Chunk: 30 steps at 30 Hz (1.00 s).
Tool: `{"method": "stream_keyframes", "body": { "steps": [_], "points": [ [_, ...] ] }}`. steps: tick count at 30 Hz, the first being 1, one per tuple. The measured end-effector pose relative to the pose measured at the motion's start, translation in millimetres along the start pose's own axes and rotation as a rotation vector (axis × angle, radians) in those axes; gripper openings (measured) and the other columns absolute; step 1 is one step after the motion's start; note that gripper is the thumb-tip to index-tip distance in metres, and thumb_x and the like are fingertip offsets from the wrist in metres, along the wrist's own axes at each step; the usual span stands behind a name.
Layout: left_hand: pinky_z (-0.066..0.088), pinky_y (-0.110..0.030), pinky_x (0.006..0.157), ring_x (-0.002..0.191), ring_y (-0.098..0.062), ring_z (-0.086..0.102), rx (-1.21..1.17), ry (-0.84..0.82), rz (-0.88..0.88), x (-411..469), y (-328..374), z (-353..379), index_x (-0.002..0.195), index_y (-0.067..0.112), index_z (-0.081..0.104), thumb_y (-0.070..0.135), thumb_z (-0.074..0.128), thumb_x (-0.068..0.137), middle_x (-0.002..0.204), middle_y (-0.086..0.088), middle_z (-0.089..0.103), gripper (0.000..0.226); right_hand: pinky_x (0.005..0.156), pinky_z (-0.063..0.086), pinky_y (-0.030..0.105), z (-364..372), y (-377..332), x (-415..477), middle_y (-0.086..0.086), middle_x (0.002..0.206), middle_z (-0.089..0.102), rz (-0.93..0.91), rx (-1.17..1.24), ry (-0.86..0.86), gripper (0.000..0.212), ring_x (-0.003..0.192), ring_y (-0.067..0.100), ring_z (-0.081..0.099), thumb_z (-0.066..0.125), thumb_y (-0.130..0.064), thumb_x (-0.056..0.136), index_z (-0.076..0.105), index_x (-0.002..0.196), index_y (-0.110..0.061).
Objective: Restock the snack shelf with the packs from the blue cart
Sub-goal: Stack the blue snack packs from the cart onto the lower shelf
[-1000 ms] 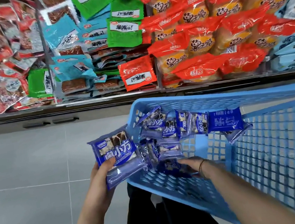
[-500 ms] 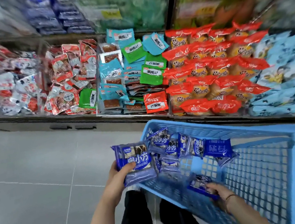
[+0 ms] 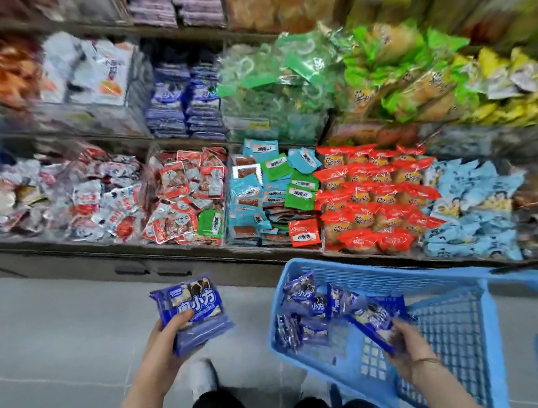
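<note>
- The left hand point(image 3: 168, 346) grips a stack of dark blue packs point(image 3: 194, 309), thumb across the printed front and fingers curled underneath. It holds the stack over the grey tile floor point(image 3: 38, 340), to the left of the cart and apart from it.
- The right hand point(image 3: 407, 347) is inside the blue cart point(image 3: 479, 281) and pinches one single blue pack point(image 3: 372, 322) by its lower end. The pack is tilted, with its other end pointing up and to the left.
- More loose blue packs point(image 3: 305, 302) lie heaped against the cart's far-left wall.
- The cart stands between the person and the right part of the snack shelf point(image 3: 93, 242), its far rim near the shelf's lowest front edge.
- On the middle tier, a bin of matching blue packs point(image 3: 184, 101) sits stacked in two columns (blurred, but the colour and print agree).
- Just to the right of that bin is a heap of green packs point(image 3: 272, 89).
- Along the bottom tier, from left to right, lie red-and-white packs point(image 3: 183, 195), teal and green packs point(image 3: 268, 186), orange-red bread packs point(image 3: 370, 196) and pale blue packs point(image 3: 468, 207).
- A white shoe point(image 3: 202, 377) shows on the floor below the left hand.
- A thin bracelet point(image 3: 424, 361) circles the right wrist.
</note>
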<state>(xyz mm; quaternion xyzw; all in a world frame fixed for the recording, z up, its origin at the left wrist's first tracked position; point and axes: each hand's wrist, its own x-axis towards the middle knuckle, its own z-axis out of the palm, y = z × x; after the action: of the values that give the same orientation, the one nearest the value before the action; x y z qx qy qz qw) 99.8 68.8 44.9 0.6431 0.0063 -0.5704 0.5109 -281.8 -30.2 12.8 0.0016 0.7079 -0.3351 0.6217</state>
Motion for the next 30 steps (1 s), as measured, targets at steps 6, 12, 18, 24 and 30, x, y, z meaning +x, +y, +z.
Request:
{"method": "stream_keyframes", "body": {
  "steps": [6,12,18,24,30],
  "points": [
    [0.051,-0.042,0.081,0.078,-0.022,0.072,0.014,-0.059,0.043,7,73,-89,0.117,0.008,0.059,0.015,0.053,0.091,0.094,-0.012,0.074,0.028,0.051,0.032,0.023,93,84,-58,-0.005,0.034,0.047,0.023,0.072,-0.039,0.031,0.033,0.01,0.044,0.047,-0.02,0.095,0.042,0.064,-0.016],
    [0.06,-0.034,0.065,0.088,-0.025,0.07,-0.036,-0.026,0.068,12,119,-151,0.117,0.014,0.059,0.016,0.056,0.088,0.101,-0.013,0.073,0.029,0.036,0.041,0.018,184,125,-105,0.008,0.056,0.059,0.129,0.039,-0.194,0.019,0.043,0.018,0.051,0.05,-0.011,0.093,0.053,0.074,-0.011],
    [0.059,-0.033,0.06,0.084,-0.025,0.067,-0.128,0.02,0.021,33,138,-155,0.111,0.011,0.06,0.016,0.056,0.09,0.087,-0.009,0.074,0.021,0.036,0.041,0.017,247,105,-115,-0.004,0.041,0.054,0.081,0.051,-0.228,0.028,0.032,0.009,0.049,0.049,-0.019,0.095,0.046,0.067,-0.018],
    [0.059,-0.036,0.064,0.083,-0.024,0.066,-0.176,0.015,0.015,68,183,-130,0.099,0.009,0.063,0.017,0.057,0.09,0.085,-0.011,0.074,0.013,0.036,0.044,0.02,301,56,-104,0.001,0.048,0.061,0.045,0.1,-0.312,0.021,0.04,0.013,0.055,0.048,-0.021,0.095,0.05,0.074,-0.015],
    [0.059,-0.038,0.058,0.072,-0.026,0.071,-0.231,-0.005,0.099,106,248,-98,0.094,0.009,0.064,0.017,0.059,0.089,0.081,-0.011,0.075,0.01,0.038,0.049,0.021,377,5,-84,0.006,0.041,0.054,0.006,0.113,-0.438,0.048,0.038,0.017,0.056,0.044,-0.019,0.098,0.056,0.053,-0.01]
  ]
}}
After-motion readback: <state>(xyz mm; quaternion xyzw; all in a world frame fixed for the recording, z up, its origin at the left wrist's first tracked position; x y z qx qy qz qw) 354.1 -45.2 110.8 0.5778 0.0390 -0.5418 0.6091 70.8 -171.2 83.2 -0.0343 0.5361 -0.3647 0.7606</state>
